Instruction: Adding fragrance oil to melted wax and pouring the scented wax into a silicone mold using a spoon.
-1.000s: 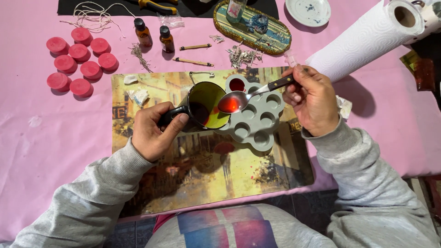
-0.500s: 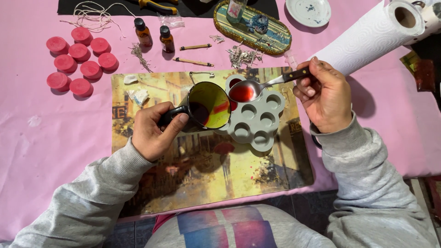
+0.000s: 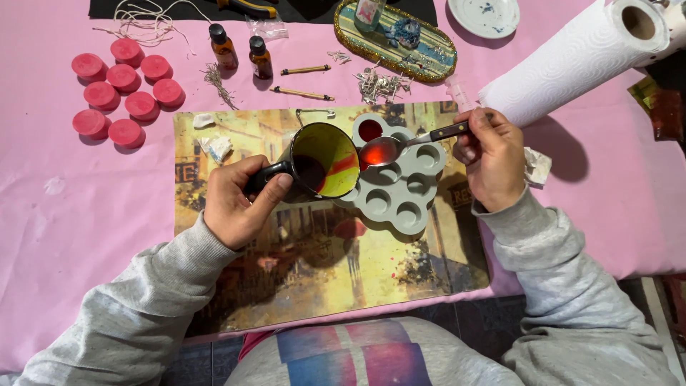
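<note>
Fingers (image 3: 477, 127) of right hand (image 3: 493, 157) pinch dark handle of metal spoon (image 3: 400, 146) holding red liquid, bowl over grey round-cavity silicone mould (image 3: 400, 179). Left hand (image 3: 232, 200) wrapped around handle of tilted black mug with yellow inside (image 3: 321, 161), touching the mould's left edge, on picture placemat (image 3: 236, 286).

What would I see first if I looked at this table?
Your eye lands on the metal spoon brimming with glowing red liquid, held by the right hand above the grey round-holed mould in the middle. Beside it, the left hand tilts a black cup with a yellow inside. At the far left, a cluster of round pink wax discs sits on the pink cloth.
</note>
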